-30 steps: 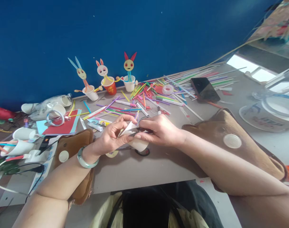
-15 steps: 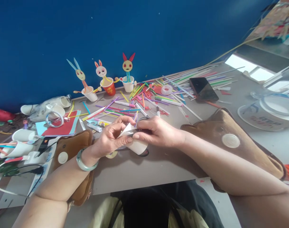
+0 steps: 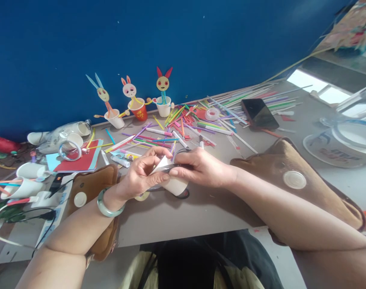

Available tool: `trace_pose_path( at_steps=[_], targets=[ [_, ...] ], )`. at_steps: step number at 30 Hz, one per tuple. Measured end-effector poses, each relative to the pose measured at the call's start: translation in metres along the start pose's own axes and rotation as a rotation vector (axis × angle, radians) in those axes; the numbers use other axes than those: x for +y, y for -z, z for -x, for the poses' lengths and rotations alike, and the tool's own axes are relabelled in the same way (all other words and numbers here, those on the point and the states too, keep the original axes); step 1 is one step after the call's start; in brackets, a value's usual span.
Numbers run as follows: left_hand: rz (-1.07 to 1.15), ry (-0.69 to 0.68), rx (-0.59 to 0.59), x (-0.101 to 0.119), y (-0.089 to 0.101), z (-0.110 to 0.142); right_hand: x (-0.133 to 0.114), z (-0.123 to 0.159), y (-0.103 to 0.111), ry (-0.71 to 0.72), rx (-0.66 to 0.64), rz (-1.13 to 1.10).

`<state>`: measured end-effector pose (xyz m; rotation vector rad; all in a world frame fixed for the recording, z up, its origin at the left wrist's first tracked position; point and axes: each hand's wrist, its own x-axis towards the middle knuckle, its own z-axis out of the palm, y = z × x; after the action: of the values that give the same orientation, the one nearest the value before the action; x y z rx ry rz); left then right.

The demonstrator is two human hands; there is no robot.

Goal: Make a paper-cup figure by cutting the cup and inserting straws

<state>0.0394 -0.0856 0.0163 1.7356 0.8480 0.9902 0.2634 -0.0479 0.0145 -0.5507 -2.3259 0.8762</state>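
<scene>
My left hand, with a pale green bangle at the wrist, grips a white paper cup that lies tilted between my hands. The cup's rim shows a pointed, torn or cut edge near my left fingers. My right hand pinches the cup's other side, its thumb close to my left thumb. A thin dark strip crosses the cup by both thumbs; what it is I cannot tell. Behind the cup, a dark loop like a scissors handle shows on the table. A small yellowish disc is partly hidden beneath my left hand.
Three cups with rabbit-faced figures stand against the blue wall. Coloured sticks and markers are scattered before them. A phone and brown cushion lie right; another brown pouch, a power strip and white cups are left.
The whole view has shifted very slightly, with things appearing a little further right. Both hands keep nearly the same hold on the paper cup.
</scene>
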Motion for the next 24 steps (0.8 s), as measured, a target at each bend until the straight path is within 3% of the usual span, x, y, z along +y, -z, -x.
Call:
trace_pose_path(
  at_steps=[17,24],
  targets=[
    [-0.056,-0.002,0.008,0.0,0.001,-0.001,0.002,-0.001,-0.002,0.008,0.018,-0.017],
    [-0.033,-0.026,0.083,-0.003,0.004,-0.004,0.003,-0.004,-0.009,-0.206,0.24,-0.335]
  ],
)
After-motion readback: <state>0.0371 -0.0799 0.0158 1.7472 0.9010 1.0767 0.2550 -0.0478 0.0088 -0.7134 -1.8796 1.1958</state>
